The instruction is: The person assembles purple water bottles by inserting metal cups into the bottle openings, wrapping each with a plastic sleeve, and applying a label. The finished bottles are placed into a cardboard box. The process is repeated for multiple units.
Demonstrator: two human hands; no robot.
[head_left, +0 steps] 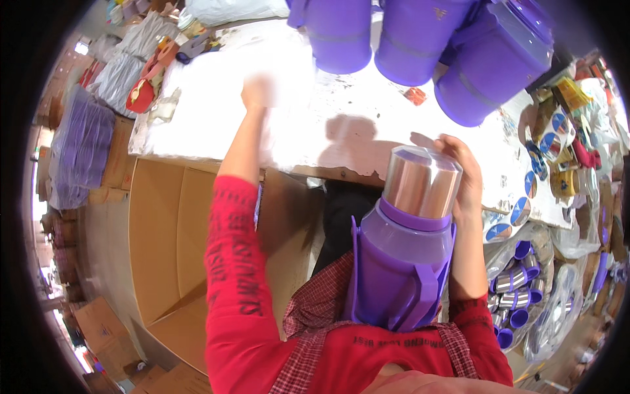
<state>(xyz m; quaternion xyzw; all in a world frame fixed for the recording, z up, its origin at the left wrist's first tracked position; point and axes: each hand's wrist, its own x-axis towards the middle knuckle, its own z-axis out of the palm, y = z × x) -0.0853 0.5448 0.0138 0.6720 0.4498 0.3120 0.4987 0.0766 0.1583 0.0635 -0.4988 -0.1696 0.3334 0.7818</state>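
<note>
Purple plastic jug [401, 266] with clear-wrapped copper cups [420, 182] on top, gripped by right hand [464, 177]; left hand [258, 92] blurred over white tabletop [341, 125], grip indeterminable.

Held upright against the lap at six o'clock: purple plastic flask [401, 262], right hand [464, 177] on its clear wrapped top. Beyond, at twelve o'clock, on white worktable [216, 98]: three purple plastic jugs [420, 39]. Left hand [257, 92] on tabletop at eleven. Open brown cardboard box [164, 243] at nine, below table.
</note>
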